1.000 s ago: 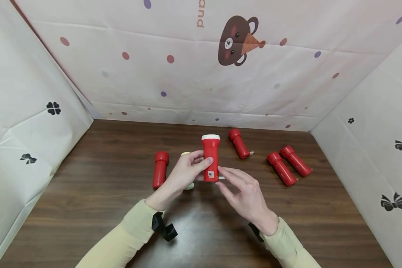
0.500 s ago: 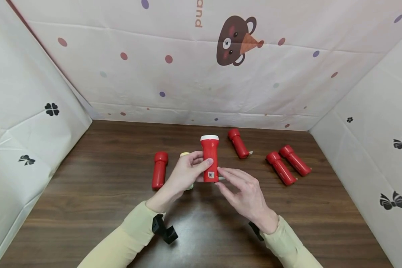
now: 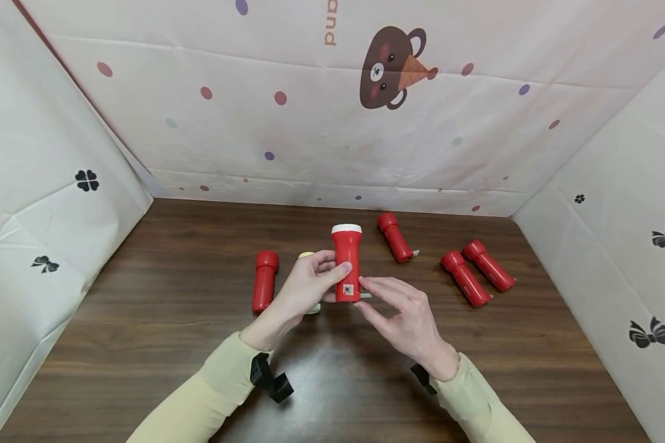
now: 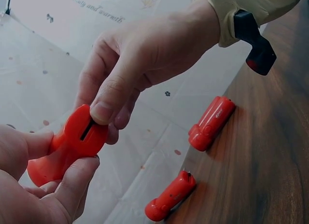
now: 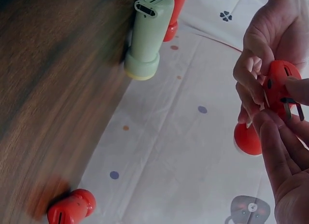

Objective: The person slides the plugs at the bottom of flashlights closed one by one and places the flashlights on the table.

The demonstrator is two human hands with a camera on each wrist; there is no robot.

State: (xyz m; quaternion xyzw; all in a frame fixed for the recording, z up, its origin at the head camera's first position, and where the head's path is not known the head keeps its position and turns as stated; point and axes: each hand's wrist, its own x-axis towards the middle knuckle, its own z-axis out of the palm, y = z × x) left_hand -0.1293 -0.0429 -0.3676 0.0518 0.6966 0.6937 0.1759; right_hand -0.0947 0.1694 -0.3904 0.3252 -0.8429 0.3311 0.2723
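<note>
Over the table (image 3: 338,406), the left hand (image 3: 305,280) wraps the red flashlight (image 3: 347,251), white rim (image 3: 346,228) toward twelve; the right hand (image 3: 401,311), half-open, pinches its tail (image 3: 340,298) at five o'clock. I'd press the prongs (image 3: 367,296) evenly.

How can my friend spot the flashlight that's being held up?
Find the brown wooden table, then the left hand above it. That hand grips a red flashlight with a white rim. Unlike the other red flashlights, which lie on the table, this one is held up in the air.
</note>
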